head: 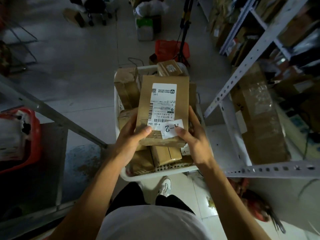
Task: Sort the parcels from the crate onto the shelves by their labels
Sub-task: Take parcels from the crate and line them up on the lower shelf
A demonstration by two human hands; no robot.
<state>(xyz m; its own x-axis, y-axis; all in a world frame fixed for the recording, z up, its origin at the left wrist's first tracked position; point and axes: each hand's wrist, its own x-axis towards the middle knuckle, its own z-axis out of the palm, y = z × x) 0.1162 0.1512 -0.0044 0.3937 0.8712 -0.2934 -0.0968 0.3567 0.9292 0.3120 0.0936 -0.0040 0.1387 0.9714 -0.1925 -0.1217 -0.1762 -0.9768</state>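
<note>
I hold a flat brown cardboard parcel (180,94) above the white crate (116,94) at the centre. It carries a white shipping label (162,103) and a handwritten tag (171,128) reading "A-2". My left hand (133,134) grips its near left edge, thumb on top. My right hand (194,135) grips the near right edge, thumb on the tag. Several more brown parcels (126,87) lie in the crate underneath.
A white metal shelf rack (242,77) stands at the right, holding a large cardboard box (259,118). A grey rack post (52,111) slants at the left beside a red bin (32,135). A black tripod (185,23) and an orange bag (166,47) stand beyond the crate.
</note>
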